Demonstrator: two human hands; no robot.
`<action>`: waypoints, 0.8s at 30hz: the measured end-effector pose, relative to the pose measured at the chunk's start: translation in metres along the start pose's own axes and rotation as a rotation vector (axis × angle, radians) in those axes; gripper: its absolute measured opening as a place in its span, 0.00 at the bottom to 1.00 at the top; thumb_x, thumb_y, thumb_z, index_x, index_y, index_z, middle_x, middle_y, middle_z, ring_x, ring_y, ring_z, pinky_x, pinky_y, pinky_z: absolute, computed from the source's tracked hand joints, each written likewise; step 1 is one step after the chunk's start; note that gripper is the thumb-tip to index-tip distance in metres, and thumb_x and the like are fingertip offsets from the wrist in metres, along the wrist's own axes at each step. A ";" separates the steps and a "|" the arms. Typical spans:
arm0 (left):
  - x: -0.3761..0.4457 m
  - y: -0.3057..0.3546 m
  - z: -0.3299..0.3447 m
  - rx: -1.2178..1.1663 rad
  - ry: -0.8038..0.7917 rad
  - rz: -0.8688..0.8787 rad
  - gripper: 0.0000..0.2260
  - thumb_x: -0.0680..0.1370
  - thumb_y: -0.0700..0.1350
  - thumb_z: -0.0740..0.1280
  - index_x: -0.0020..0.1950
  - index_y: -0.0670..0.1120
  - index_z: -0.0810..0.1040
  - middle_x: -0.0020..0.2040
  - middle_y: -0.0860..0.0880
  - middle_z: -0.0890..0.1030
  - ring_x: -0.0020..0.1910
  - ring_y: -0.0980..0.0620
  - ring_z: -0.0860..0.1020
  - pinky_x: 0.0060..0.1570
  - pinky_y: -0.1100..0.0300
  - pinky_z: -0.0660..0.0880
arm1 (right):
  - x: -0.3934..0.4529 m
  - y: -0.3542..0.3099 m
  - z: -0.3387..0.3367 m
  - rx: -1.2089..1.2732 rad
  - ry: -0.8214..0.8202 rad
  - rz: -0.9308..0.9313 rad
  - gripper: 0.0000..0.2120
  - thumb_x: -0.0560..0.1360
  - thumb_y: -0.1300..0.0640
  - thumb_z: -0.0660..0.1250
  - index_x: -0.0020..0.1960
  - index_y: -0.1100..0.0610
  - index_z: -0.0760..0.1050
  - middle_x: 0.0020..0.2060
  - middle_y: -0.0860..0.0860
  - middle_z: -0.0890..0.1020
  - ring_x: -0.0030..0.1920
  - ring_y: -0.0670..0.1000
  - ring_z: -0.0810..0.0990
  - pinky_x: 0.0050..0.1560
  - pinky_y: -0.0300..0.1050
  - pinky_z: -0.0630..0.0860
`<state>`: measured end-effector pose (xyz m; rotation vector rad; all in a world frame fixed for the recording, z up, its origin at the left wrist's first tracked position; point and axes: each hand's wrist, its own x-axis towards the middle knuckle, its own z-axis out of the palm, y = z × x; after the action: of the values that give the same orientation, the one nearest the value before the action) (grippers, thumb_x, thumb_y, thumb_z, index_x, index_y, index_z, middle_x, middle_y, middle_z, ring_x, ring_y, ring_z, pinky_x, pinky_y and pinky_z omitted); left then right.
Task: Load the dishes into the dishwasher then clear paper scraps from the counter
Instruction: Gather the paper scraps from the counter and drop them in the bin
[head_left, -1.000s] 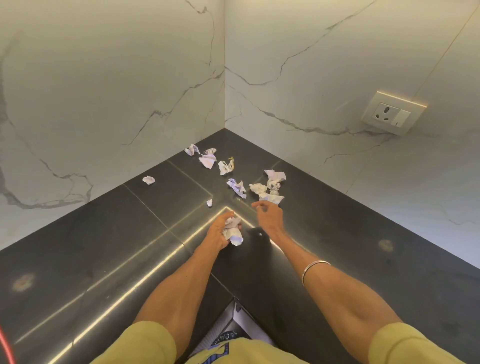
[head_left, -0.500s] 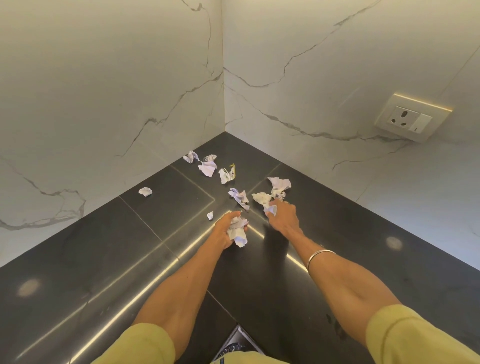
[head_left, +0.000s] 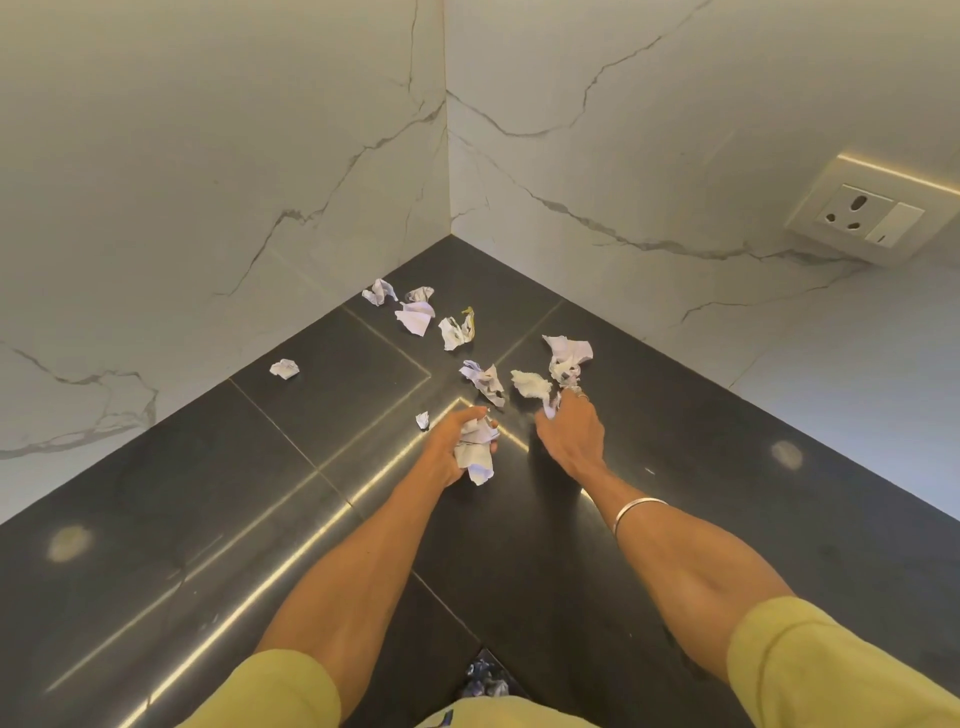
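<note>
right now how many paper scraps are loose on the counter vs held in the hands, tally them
Loose paper scraps on the counter: 8, from the one by the wall to the tiny one.
Wad held in the left hand: 1.
Scrap pinched by the right hand: 1.
Total: 10.

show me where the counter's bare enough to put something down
Bare counter lies right of the right hand, below the wall socket, and left of the left hand. Crowded: the paper scraps toward the corner.

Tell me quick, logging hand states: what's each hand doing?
Left hand: holding a wad of paper scraps.
Right hand: pinching a paper scrap.
</note>
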<state>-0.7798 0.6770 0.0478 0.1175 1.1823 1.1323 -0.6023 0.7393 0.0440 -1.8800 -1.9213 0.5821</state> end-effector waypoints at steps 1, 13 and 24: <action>0.000 0.000 0.000 0.001 0.006 -0.004 0.13 0.70 0.42 0.74 0.52 0.42 0.78 0.47 0.40 0.81 0.33 0.44 0.78 0.37 0.55 0.76 | -0.002 -0.001 0.000 0.047 0.007 0.001 0.09 0.75 0.49 0.63 0.46 0.55 0.69 0.42 0.51 0.77 0.42 0.53 0.77 0.45 0.54 0.79; 0.001 0.000 -0.001 0.013 0.010 -0.014 0.07 0.71 0.42 0.73 0.47 0.41 0.80 0.40 0.41 0.83 0.34 0.44 0.79 0.41 0.54 0.76 | 0.023 -0.040 -0.002 -0.022 -0.153 -0.107 0.25 0.77 0.54 0.63 0.72 0.52 0.63 0.66 0.59 0.72 0.59 0.62 0.77 0.57 0.55 0.74; 0.003 -0.001 -0.004 0.029 0.019 -0.012 0.07 0.71 0.44 0.74 0.45 0.42 0.81 0.41 0.40 0.83 0.35 0.43 0.79 0.42 0.54 0.76 | 0.014 -0.039 0.018 -0.211 -0.218 -0.026 0.18 0.79 0.48 0.63 0.62 0.59 0.68 0.62 0.60 0.73 0.59 0.63 0.75 0.56 0.57 0.75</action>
<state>-0.7824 0.6769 0.0429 0.1218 1.2149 1.1087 -0.6452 0.7523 0.0497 -1.9850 -2.2199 0.6190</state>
